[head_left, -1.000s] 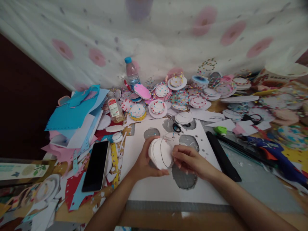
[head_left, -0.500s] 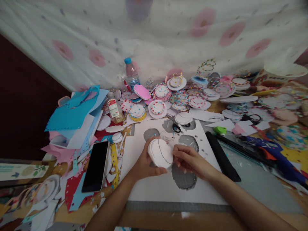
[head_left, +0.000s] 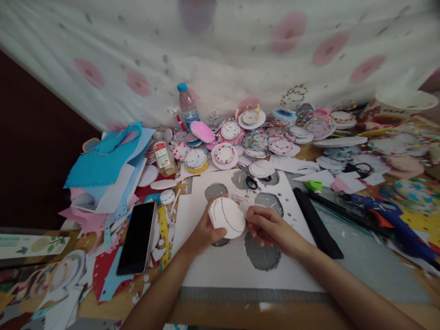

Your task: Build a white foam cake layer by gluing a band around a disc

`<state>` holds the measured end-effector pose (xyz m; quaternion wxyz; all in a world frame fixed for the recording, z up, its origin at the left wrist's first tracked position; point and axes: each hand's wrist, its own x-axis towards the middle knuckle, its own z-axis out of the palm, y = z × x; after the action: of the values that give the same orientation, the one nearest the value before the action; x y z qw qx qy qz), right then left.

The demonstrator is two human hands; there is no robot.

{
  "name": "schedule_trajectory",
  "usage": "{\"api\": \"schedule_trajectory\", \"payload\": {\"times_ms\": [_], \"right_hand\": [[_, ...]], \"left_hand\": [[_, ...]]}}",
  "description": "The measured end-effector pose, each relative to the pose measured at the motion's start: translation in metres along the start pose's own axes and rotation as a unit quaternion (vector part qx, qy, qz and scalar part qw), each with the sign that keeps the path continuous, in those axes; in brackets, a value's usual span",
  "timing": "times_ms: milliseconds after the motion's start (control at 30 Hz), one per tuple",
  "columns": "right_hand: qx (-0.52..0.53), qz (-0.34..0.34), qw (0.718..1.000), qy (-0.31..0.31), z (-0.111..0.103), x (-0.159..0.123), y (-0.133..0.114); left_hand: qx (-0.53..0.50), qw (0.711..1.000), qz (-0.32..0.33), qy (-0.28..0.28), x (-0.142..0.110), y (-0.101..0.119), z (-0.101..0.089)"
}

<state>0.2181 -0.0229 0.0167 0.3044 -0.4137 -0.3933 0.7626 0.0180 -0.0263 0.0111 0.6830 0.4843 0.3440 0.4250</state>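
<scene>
My left hand [head_left: 203, 234] grips a round white disc [head_left: 227, 217], its thumb on the lower front and its fingers behind. A dark curved line crosses the disc's face. My right hand [head_left: 266, 223] is closed in a pinch close beside the disc's right edge; what lies between the fingertips, if anything, is too small to make out. Below both hands lies a white sheet [head_left: 220, 270] with several round holes cut through it, showing the grey mat [head_left: 364, 275] beneath. Scissors with black handles [head_left: 252, 183] rest at the sheet's far edge.
A phone [head_left: 136, 238] and coloured scraps lie to the left, near blue sheets [head_left: 99, 165]. Many beaded discs [head_left: 225, 154] crowd the back, with a water bottle [head_left: 188, 105] and a glue bottle [head_left: 164, 156]. On the right are a black bar [head_left: 318, 224] and a blue glue gun [head_left: 381, 205].
The disc has shifted slightly left and turned in my left hand, whose thumb now presses on its front. My right hand stays in almost the same place, pinched.
</scene>
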Motion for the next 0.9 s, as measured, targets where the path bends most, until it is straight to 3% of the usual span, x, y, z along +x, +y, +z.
{"api": "schedule_trajectory", "payload": {"times_ms": [233,533,733,900], "right_hand": [[-0.021,0.007,1.0,-0.001,0.0014,-0.0019,-0.0025],[0.005,0.004,1.0,-0.001,-0.0007,-0.0006,0.0],[0.012,0.008,1.0,-0.003,-0.0015,-0.0004,0.0002],[-0.004,-0.001,1.0,-0.01,-0.0021,0.0007,0.003]], "left_hand": [[0.112,0.991,0.058,0.052,0.0028,-0.0022,-0.0019],[0.067,0.995,0.054,0.042,0.0024,-0.0036,-0.0036],[-0.073,0.996,-0.008,0.043,0.0005,-0.0002,0.0016],[-0.101,0.994,-0.015,0.031,-0.0017,-0.001,0.0025]]}}
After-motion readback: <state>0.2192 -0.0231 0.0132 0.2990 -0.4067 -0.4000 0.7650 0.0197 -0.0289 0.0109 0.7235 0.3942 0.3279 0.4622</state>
